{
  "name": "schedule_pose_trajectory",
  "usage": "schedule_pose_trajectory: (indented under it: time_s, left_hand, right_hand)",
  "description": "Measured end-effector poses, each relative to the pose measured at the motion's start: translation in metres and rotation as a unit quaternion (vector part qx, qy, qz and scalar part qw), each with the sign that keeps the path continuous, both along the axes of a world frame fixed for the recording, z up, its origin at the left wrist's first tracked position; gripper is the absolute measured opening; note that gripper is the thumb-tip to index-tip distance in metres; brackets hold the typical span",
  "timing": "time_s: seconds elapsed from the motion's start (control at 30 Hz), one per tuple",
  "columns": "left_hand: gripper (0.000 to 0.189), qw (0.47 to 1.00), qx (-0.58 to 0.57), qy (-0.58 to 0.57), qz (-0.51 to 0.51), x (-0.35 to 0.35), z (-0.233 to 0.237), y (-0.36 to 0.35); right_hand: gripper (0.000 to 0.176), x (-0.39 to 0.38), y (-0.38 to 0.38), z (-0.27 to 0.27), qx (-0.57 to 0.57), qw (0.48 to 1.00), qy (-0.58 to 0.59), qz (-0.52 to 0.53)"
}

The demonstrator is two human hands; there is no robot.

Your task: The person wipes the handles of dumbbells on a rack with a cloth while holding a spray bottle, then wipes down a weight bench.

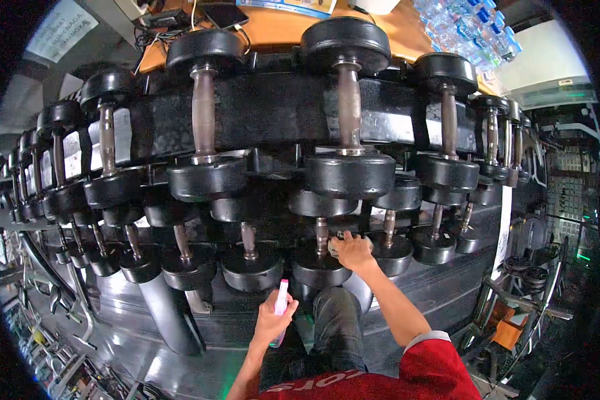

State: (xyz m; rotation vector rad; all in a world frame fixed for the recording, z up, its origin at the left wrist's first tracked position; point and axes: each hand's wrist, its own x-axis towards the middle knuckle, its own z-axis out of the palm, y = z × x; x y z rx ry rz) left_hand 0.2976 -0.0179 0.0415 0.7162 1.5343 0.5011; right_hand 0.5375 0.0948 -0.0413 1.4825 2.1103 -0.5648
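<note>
My left hand point(272, 321) is closed round a spray bottle with a white and pink top point(283, 298), held low in front of the rack. My right hand point(353, 252) reaches to the lower tier and presses a pale cloth point(333, 245) by the handle of a black dumbbell point(321, 268). Part of the cloth is hidden under the fingers. Just left of it lies another lower dumbbell point(252, 268), and to the right is a further one point(392, 257). Above, a larger dumbbell point(349, 175) with a worn metal handle rests on the upper tier.
The black rack point(267, 110) curves across the view with several dumbbells on two tiers. Behind it, a wooden desk point(273, 27) bears cables, a phone point(224, 16) and shrink-wrapped water bottles point(470, 30). Gym equipment point(513, 287) stands at the right, and more at the left.
</note>
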Motion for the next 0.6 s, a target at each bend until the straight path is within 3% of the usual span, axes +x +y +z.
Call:
schedule_pose_trajectory:
  time_s: [0.13, 0.17, 0.2, 0.27, 0.33, 0.43, 0.6]
  left_hand:
    - [0.017, 1.000, 0.022, -0.009, -0.004, -0.006, -0.014, -0.006]
    - [0.016, 0.999, 0.039, 0.002, -0.029, -0.009, -0.020, -0.007]
    - [0.016, 0.997, 0.055, 0.013, -0.055, -0.009, -0.021, -0.005]
    - [0.016, 0.997, 0.039, -0.004, -0.061, -0.009, -0.010, 0.007]
    - [0.016, 0.997, 0.020, -0.016, -0.071, -0.010, -0.002, 0.016]
    - [0.016, 0.994, 0.014, 0.000, -0.109, -0.012, 0.001, 0.024]
    - [0.017, 0.994, -0.007, -0.012, -0.108, -0.010, -0.002, 0.026]
  right_hand:
    - [0.024, -0.014, -0.006, 0.039, 0.025, 0.996, 0.072, 0.044]
    - [0.024, -0.021, -0.001, 0.050, 0.003, 0.988, 0.151, 0.020]
    - [0.024, -0.030, -0.003, 0.048, 0.002, 0.989, 0.148, 0.015]
    - [0.024, -0.055, -0.008, 0.035, 0.036, 0.967, 0.250, -0.018]
    - [0.034, -0.091, -0.006, 0.018, -0.018, 0.985, 0.168, -0.046]
    - [0.034, -0.125, -0.006, -0.031, 0.009, 0.992, 0.099, -0.072]
    - [0.030, -0.126, -0.002, -0.041, 0.009, 0.990, 0.104, -0.091]
